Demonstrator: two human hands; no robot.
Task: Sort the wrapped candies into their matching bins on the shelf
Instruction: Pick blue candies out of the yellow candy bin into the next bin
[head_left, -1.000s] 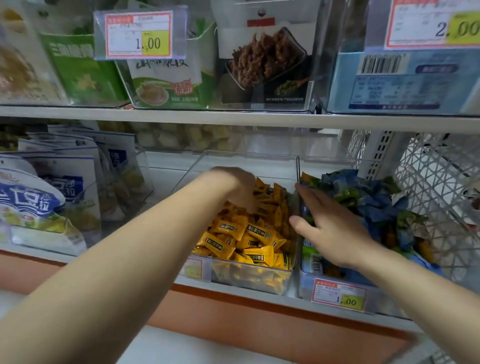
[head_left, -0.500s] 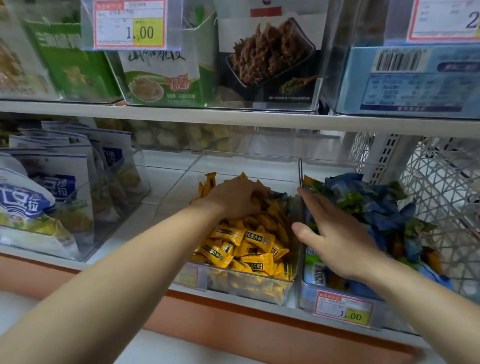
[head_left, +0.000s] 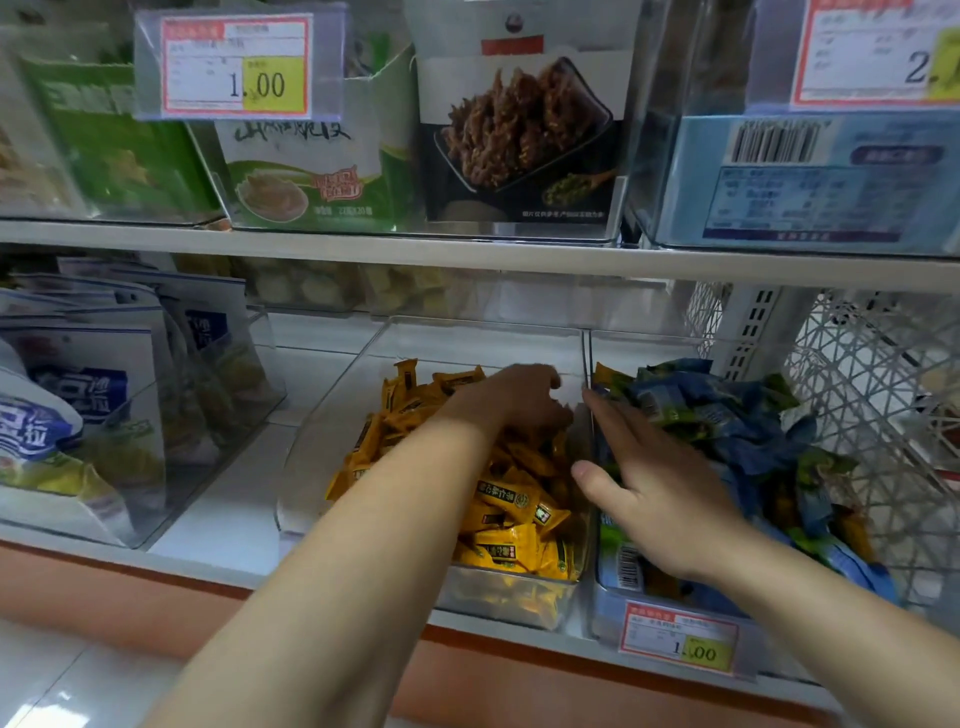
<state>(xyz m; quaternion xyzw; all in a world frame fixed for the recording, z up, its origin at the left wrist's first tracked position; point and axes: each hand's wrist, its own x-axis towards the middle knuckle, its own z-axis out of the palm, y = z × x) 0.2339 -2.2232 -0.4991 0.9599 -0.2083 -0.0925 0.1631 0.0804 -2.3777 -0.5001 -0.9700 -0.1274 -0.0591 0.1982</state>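
The left hand (head_left: 514, 400) is seen inside the middle clear bin (head_left: 332, 441) on the lower shelf (head_left: 223, 525), near the back of the bin, on top of the yellow wrapped candies (head_left: 509, 525) that fill it. Its fingers are bent downward into the heap, and the fingertips are hidden by the candies, so it cannot be told whether a candy is held or not. The right hand (head_left: 660, 483) is laid flat on the blue and green wrapped candies (head_left: 727, 415) in the neighbouring bin (head_left: 608, 618), just to the right of the first one. Its fingers are kept straight and close together, pointing toward the back, and nothing is gripped by them; the thumb is spread out to the left, over the wall between the two bins. The two hands are near each other, but no contact between them is seen. A price tag (head_left: 680, 642) marked 1.00 is fixed on the front of the right bin. White and blue bags (head_left: 78, 395) are stood in a clear box on the left, and a white mesh basket (head_left: 872, 395) is placed on the far right. On the upper shelf (head_left: 363, 249) snack boxes are lined up, with another 1.00 tag (head_left: 236, 65) in front of them.
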